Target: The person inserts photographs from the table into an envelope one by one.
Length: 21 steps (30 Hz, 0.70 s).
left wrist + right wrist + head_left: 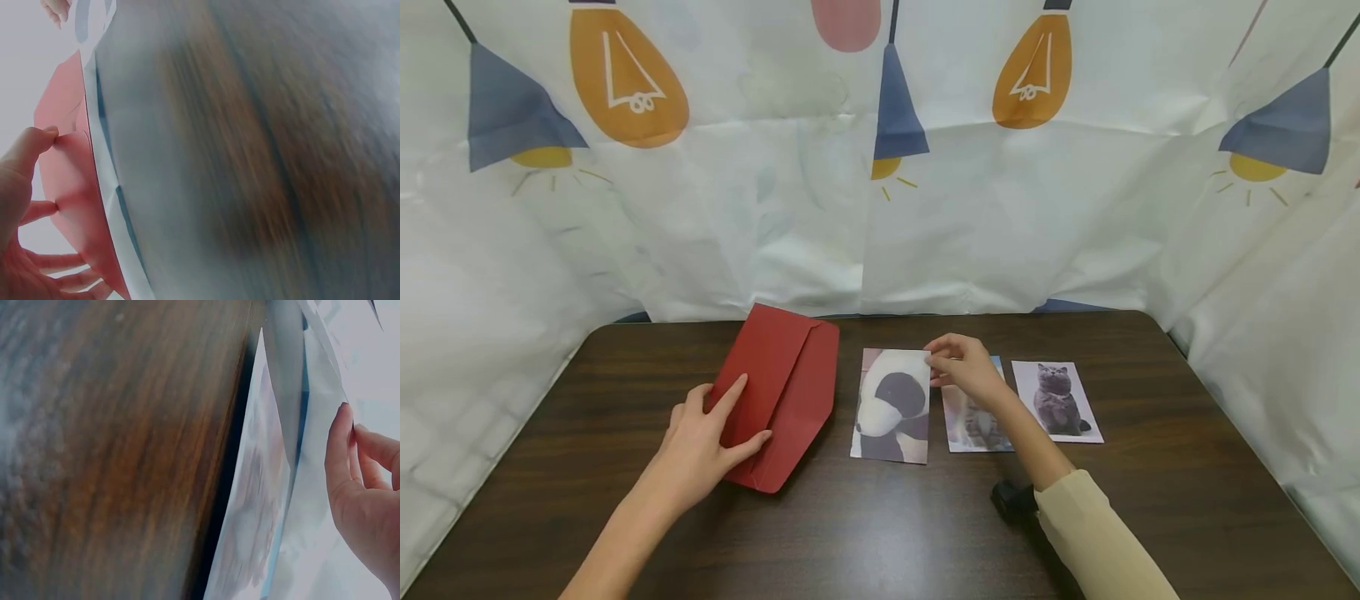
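My left hand [700,450] rests on a red envelope [767,358] left of centre, with thumb and index finger spread over its face. In the left wrist view, the fingertips touch the red paper, the lower ones near its edge. My right hand [966,367] pinches the upper right corner of a card with a black-and-white animal picture [887,408]. The right wrist view shows thumb and fingertips meeting at the card's edge. Partly behind the right hand and forearm lies a striped cat card [977,425]. A grey cat card [1056,404] lies right of it.
The dark wooden table [865,533] ends at a pale curtain [760,208] printed with lamps and bulbs. A black object [1011,502] shows at the right wrist, beside the beige sleeve [1097,533].
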Each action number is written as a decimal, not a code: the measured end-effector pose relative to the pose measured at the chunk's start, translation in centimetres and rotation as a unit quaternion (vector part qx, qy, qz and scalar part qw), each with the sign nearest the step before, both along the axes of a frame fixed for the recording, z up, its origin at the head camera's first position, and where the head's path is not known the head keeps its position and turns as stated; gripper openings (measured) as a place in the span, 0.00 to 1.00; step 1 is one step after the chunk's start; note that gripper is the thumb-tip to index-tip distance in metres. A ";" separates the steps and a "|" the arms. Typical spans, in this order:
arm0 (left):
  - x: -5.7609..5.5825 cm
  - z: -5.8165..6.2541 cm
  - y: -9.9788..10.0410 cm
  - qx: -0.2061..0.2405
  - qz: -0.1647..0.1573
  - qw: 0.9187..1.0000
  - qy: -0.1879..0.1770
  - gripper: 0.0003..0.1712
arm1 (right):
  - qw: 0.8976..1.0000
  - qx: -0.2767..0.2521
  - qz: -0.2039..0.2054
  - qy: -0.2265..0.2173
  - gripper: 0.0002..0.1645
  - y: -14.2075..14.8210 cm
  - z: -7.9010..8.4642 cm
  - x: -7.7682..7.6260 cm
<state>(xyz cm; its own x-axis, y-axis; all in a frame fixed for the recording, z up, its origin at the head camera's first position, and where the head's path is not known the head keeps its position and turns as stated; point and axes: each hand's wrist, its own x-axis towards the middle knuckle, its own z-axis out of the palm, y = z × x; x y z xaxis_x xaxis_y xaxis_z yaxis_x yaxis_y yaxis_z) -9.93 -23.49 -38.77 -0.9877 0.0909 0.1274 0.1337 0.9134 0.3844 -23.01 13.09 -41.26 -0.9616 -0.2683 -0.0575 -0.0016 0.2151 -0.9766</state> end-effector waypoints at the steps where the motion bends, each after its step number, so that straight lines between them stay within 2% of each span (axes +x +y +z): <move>1: 0.0 0.0 0.1 0.002 0.000 1.000 0.003 0.47 | 1.000 -0.002 -0.001 0.000 0.15 0.0 0.0 0.0; 9: -0.3 0.1 1.2 0.012 0.005 1.000 0.014 0.46 | 1.000 -0.024 0.004 -0.001 0.16 0.2 -0.1 0.3; 21: -1.0 -0.1 2.2 -0.006 0.007 1.000 0.026 0.46 | 0.999 -0.039 0.007 0.002 0.16 0.2 0.5 0.8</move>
